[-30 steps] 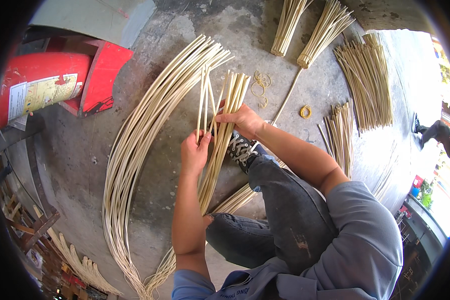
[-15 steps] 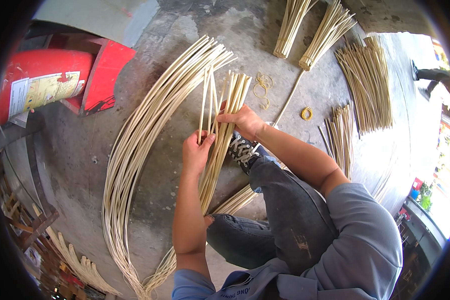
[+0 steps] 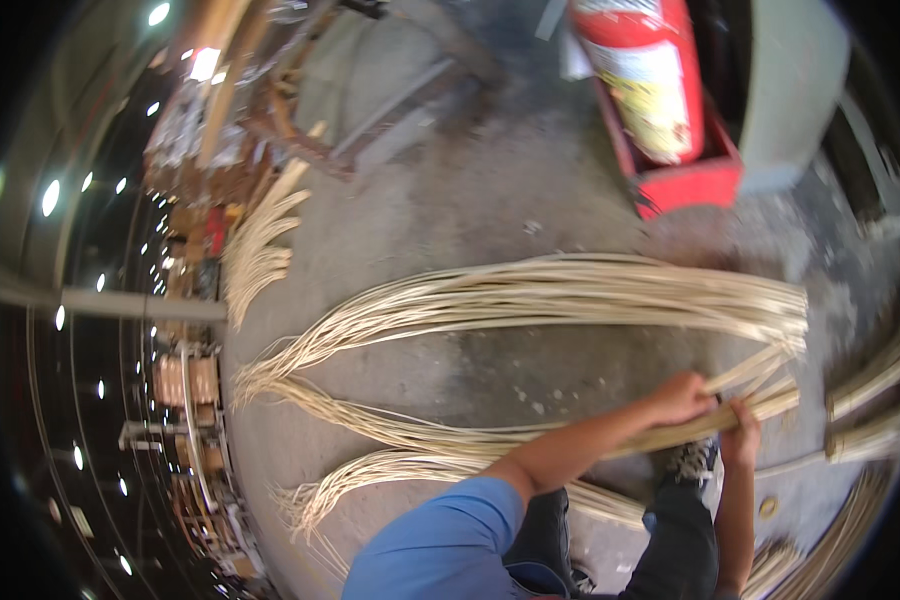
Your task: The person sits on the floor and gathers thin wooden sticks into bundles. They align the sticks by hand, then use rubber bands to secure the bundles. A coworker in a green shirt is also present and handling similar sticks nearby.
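My left hand [image 3: 682, 398] is closed on a few pale cane strands [image 3: 745, 371] that splay out past its fingers. Beside it, my right hand [image 3: 740, 435] grips a thicker cane bundle [image 3: 775, 401] near its cut end. This bundle runs back under my left forearm toward the left, across the floor. Some blur softens both hands, and the inner fingers are partly hidden. Beyond them a long loose cane bundle [image 3: 530, 292] lies in a curve on the concrete. Nearer my body, another cane bundle [image 3: 400, 467] passes behind my left arm and legs.
A red fire extinguisher [image 3: 655, 95] stands in a red holder [image 3: 690, 190] at the upper right. More tied cane bundles [image 3: 870, 435] lie at the right edge, close to a yellow coil [image 3: 768, 507]. Further canes [image 3: 260, 250] lie at the left, near a wooden frame [image 3: 305, 140].
My view has swung to the left, so the scene appears turned and the far side of the workshop shows. Both hands keep hold of the canes; the splayed strands now slant closer to the bundle.
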`<state>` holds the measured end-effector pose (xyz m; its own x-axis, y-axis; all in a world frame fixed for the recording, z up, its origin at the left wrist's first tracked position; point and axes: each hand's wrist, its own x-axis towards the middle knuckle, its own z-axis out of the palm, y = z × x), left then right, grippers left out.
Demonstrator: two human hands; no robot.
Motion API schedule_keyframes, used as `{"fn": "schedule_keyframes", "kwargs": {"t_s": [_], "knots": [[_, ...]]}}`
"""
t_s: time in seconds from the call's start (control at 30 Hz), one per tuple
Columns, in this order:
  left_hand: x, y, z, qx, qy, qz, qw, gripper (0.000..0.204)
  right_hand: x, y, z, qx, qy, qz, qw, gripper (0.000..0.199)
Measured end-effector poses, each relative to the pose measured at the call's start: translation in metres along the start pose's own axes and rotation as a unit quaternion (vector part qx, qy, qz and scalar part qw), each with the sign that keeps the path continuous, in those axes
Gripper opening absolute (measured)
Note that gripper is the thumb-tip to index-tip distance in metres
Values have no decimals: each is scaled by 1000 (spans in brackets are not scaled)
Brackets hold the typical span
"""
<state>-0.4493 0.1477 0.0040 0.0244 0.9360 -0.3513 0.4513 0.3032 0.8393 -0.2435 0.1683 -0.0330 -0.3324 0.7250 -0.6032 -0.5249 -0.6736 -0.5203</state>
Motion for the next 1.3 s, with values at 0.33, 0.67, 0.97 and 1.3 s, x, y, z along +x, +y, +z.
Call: {"fn": "schedule_keyframes", "kwargs": {"t_s": [0.33, 0.67, 0.97, 1.3], "knots": [[-12, 11, 23, -49, -61, -47, 996, 38, -7, -14, 5, -46, -19, -10, 999, 29], [-8, 15, 20, -41, -50, -26, 998, 29, -2, -18, 4, -31, -16, 0, 999, 39], [-14, 16, 16, 1, -39, -12, 999, 24, -17, -33, 8, -35, -161, 38, 986, 47], [-23, 19, 18, -12, -47, 9, 999, 30, -25, -31, 9, -51, -128, 24, 990, 42]]}}
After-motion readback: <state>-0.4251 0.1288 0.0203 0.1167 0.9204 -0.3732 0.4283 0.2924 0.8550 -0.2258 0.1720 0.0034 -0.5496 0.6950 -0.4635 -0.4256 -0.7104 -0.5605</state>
